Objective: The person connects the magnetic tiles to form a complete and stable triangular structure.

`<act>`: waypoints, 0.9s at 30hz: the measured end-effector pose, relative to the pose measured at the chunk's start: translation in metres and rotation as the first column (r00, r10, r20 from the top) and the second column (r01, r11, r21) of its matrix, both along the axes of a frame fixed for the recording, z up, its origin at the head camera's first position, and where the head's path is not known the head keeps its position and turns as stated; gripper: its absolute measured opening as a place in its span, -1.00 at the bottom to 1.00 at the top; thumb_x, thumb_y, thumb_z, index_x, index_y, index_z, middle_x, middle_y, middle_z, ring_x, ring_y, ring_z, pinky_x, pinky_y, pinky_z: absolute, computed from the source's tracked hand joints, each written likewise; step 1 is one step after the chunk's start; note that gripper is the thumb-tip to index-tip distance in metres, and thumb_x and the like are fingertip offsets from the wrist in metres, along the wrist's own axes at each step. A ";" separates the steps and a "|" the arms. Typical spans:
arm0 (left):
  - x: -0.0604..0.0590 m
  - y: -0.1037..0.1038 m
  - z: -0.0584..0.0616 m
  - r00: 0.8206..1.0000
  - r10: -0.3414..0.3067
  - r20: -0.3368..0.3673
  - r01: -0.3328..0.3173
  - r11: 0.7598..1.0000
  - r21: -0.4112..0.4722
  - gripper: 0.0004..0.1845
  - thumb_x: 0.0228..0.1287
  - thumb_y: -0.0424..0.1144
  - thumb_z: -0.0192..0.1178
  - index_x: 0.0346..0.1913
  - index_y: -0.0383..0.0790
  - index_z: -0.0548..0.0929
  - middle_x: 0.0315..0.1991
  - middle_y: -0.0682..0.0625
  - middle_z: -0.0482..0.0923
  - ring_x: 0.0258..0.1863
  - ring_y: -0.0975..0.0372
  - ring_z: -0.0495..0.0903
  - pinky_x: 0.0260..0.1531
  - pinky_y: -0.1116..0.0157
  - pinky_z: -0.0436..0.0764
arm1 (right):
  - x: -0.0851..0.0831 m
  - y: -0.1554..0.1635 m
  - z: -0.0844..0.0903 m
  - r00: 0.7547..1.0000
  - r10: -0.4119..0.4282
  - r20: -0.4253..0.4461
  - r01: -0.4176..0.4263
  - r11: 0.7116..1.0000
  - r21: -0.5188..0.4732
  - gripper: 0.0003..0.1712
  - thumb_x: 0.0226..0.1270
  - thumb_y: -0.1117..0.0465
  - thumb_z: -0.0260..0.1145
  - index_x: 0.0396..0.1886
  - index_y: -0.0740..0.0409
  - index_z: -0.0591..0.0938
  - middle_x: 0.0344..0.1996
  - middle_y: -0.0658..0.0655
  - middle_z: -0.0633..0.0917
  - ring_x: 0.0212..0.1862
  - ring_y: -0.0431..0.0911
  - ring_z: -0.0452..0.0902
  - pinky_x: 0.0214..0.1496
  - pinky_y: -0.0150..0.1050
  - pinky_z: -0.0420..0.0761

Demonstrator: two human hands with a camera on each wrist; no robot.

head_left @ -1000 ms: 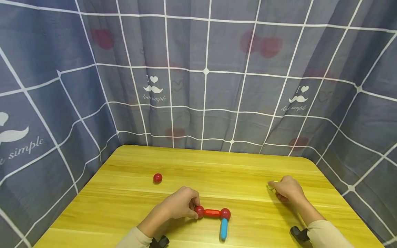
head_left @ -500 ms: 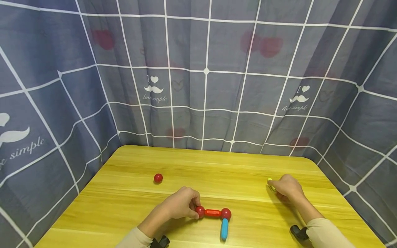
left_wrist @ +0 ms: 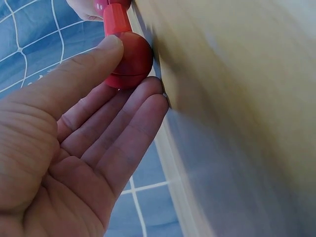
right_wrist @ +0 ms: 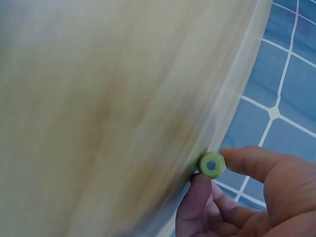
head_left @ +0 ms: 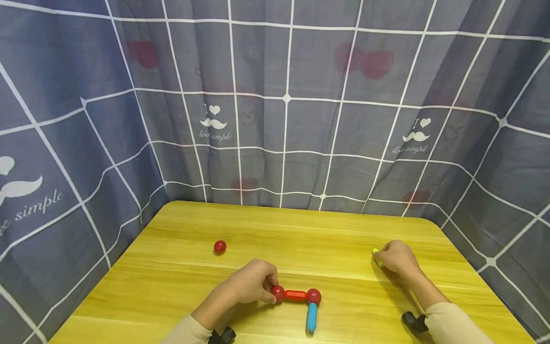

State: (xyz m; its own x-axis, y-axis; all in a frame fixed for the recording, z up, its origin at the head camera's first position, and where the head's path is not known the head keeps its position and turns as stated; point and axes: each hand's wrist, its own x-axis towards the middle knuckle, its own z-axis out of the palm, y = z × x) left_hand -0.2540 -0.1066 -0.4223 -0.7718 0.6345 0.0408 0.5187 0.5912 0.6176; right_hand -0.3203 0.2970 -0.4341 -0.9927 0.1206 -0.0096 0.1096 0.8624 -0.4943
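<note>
With thumb and fingers my left hand (head_left: 253, 282) pinches a red ball (head_left: 278, 294) at the left end of a joined piece. A red rod (head_left: 295, 295) runs from that ball to a second red ball (head_left: 314, 296), and a blue rod (head_left: 311, 318) points from there toward the near edge. The left wrist view shows the thumb on the held ball (left_wrist: 133, 59), with the fingers below it. Far to the right, my right hand (head_left: 399, 259) pinches a yellow-green rod (head_left: 378, 258) at the table. Its round end (right_wrist: 211, 165), with a grey centre, faces the right wrist camera.
A loose red ball (head_left: 220, 247) lies at the back left of the wooden table (head_left: 296, 229). A blue-grey checked curtain (head_left: 258, 119) hangs behind the table and along both sides.
The yellow-green rod has turned in my right hand's fingers, and more of it shows than a second ago. My left hand and the joined piece stay in place.
</note>
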 end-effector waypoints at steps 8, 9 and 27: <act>0.000 0.001 -0.001 1.000 -0.002 -0.012 0.002 1.000 -0.007 -0.76 -0.19 -0.28 0.46 -0.46 -0.10 0.57 -0.52 0.21 0.53 -0.55 0.47 0.51 -0.53 0.53 0.51 | 0.010 -0.005 0.003 1.000 0.013 0.005 -0.013 1.000 -0.015 -0.66 0.05 0.02 0.28 -0.75 0.14 0.60 -0.84 0.04 0.53 -0.74 -0.10 0.42 -0.65 -0.26 0.37; 0.000 0.001 -0.001 1.000 -0.003 -0.015 0.003 1.000 -0.007 -0.76 -0.19 -0.28 0.46 -0.46 -0.10 0.57 -0.51 0.21 0.53 -0.55 0.47 0.51 -0.53 0.53 0.51 | 0.012 -0.006 0.004 1.000 0.011 0.006 -0.011 1.000 -0.019 -0.66 0.04 0.03 0.28 -0.76 0.14 0.60 -0.85 0.04 0.53 -0.74 -0.10 0.43 -0.65 -0.26 0.38; 0.001 0.001 0.000 1.000 -0.014 -0.025 0.013 1.000 -0.007 -0.76 -0.19 -0.31 0.46 -0.47 -0.10 0.57 -0.52 0.22 0.53 -0.56 0.46 0.51 -0.54 0.53 0.51 | 0.034 -0.031 0.006 0.991 0.057 0.117 -0.024 0.963 -0.267 -0.67 0.03 0.22 0.32 -0.82 0.24 0.48 -0.84 0.08 0.47 -0.73 -0.12 0.48 -0.61 -0.26 0.57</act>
